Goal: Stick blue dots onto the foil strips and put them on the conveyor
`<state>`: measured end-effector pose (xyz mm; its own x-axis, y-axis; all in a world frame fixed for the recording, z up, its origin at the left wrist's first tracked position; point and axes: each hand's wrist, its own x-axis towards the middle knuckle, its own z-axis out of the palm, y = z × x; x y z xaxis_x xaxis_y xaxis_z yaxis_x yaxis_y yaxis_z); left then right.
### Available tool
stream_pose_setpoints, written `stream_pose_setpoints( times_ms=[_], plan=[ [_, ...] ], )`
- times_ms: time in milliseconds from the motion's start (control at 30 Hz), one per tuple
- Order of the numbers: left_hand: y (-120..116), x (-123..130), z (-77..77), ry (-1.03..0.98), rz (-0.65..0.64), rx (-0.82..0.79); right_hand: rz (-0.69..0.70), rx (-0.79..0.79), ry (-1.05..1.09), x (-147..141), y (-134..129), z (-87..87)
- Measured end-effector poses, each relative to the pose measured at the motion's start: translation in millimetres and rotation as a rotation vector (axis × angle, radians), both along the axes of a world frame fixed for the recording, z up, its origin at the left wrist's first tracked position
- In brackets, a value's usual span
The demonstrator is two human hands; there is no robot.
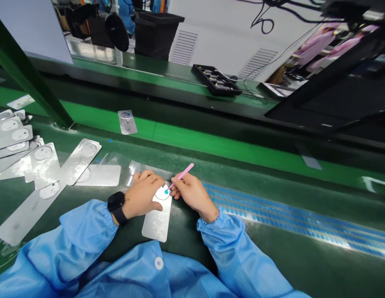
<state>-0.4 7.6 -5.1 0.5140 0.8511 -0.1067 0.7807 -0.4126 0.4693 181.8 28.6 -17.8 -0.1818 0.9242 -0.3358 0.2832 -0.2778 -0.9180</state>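
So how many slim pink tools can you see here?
1. The slim pink tool is in the right hand, its lower end at or near a blue dot on a silvery plate by the left hand. No other shows, though one could be hidden.

The person's right hand [192, 193] held a pink tool [185, 171], its tip at a blue dot [166, 192] on the far part of a silver plate [157, 223]. The left hand [143, 194] spread over its left edge. Right of the plate ran a blue-dotted strip [257, 210]; left of it, similar plates [45, 167] lay heaped.
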Motion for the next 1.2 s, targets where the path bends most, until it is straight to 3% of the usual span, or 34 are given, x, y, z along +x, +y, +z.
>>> stream_pose_setpoints(
  times_ms=[233,733,1200],
  plan=[
    [0,0,0.1,0.016,-0.003,0.000,-0.010,-0.003,0.008,-3,0,4.7],
    [-1,1,0.3,0.032,0.000,-0.014,-0.046,0.008,0.045,-1,-1,-6.0],
    [-2,0,-0.9,0.037,0.004,0.000,-0.046,0.002,-0.016,-4,-3,3.6]
  ],
)
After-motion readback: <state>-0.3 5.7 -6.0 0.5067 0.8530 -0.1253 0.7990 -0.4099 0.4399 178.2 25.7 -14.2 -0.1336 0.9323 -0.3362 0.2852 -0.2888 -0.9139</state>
